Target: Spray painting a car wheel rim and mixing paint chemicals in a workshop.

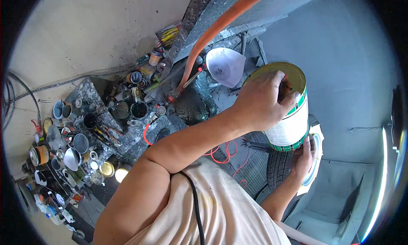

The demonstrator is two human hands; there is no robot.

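We stretch our left arm across our front, the left hand bent over the top of the green-and-white can, raised before us. Its fingers curl at the lid's rim, though we cannot tell if they grip. Our right hand clasps the can's bottom edge. A white bowl sits beyond the left wrist; open room lies between can and grey wall rightward.

Beige wall, bright light strip
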